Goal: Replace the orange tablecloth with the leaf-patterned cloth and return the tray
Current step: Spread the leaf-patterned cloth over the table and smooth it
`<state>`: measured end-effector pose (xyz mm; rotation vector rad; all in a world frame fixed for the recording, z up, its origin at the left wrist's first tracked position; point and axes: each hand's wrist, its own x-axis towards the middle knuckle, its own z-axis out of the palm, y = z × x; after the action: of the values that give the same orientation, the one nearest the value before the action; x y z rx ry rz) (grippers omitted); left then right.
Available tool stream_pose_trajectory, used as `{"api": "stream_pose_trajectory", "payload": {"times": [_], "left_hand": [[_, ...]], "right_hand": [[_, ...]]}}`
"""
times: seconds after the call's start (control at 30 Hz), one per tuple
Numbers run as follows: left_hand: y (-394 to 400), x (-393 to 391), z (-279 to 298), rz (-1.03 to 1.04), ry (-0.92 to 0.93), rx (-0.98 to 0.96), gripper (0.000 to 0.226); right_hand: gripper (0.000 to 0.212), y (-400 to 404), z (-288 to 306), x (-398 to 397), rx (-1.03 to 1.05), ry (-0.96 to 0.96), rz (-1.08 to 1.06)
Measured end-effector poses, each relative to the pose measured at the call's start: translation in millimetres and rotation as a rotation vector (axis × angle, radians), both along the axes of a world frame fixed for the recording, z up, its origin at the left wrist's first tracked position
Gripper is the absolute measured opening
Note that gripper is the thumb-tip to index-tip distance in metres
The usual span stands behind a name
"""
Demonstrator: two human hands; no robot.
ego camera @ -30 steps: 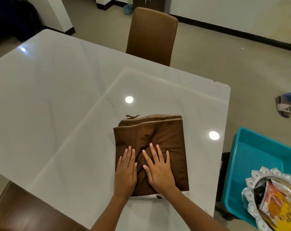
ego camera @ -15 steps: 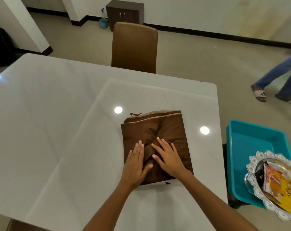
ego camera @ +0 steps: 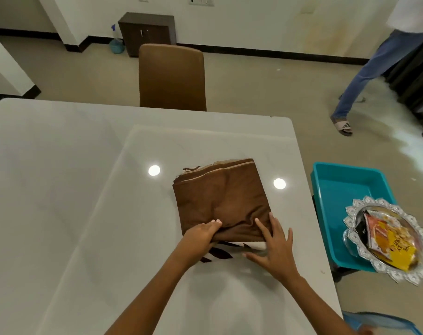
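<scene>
Brown folded cloth [ego camera: 221,199] with a leaf-printed white underside lies near the white table's [ego camera: 60,189] right edge. My left hand [ego camera: 200,232] pinches its near edge; my right hand [ego camera: 275,245] rests spread beside it. A one-sided pull could unfold it crookedly.
</scene>
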<state>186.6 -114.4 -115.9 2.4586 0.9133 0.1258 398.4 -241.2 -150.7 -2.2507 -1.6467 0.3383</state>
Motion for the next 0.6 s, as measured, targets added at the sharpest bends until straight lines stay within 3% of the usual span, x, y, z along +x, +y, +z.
{"api": "stream_pose_trajectory", "payload": {"times": [0.1,0.23,0.37,0.47,0.6], "left_hand": [[14,-11,12,-0.023,-0.054,0.051,0.055],[35,-28,21,-0.129,-0.034,0.158,0.059],[69,-52,30,-0.204,0.043,0.341,0.067],[108,-75,49,-0.136,0.065,0.458,0.062],[130,-114,91,0.062,-0.04,0.7,0.043]], "right_hand": [[0.092,4,-5,-2,0.031,0.027,-0.091],[0.062,20,7,-10,0.156,0.206,-0.261],[0.044,52,44,-3,0.236,0.184,-0.226],[0.043,103,98,-1,0.312,0.071,-0.127],[0.031,142,165,-21,0.608,-0.004,0.13]]}}
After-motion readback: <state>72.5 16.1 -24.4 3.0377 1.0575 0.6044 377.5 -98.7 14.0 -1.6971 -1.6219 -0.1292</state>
